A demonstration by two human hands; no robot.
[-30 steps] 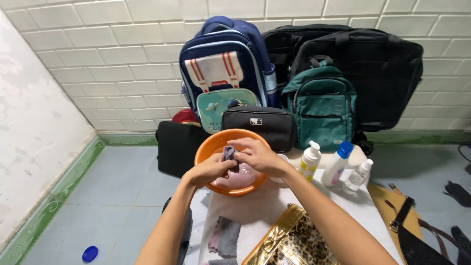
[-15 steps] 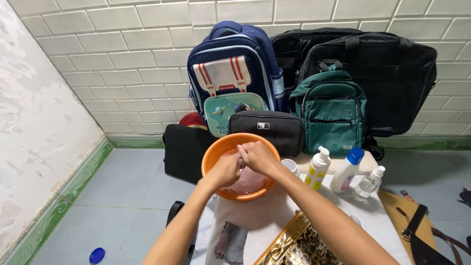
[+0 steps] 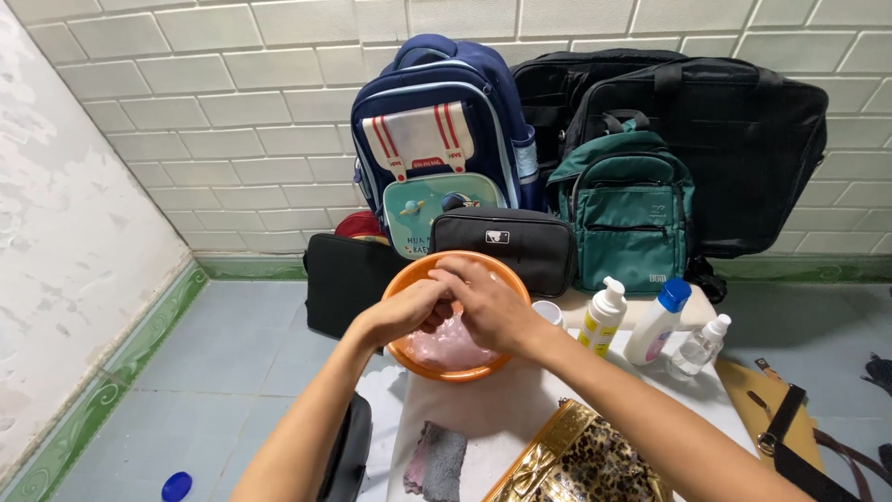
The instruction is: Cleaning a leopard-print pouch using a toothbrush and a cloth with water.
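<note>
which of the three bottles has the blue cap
The middle white bottle, between the pump-top bottle and the small clear bottle; the other two have white tops.

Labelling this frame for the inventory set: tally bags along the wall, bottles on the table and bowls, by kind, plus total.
Bags: 6 (blue backpack, green backpack, two large black bags, black pouch, black case)
Bottles: 3 (pump bottle, blue-capped bottle, clear bottle)
Bowls: 1 (orange bowl)
Total: 10
</note>
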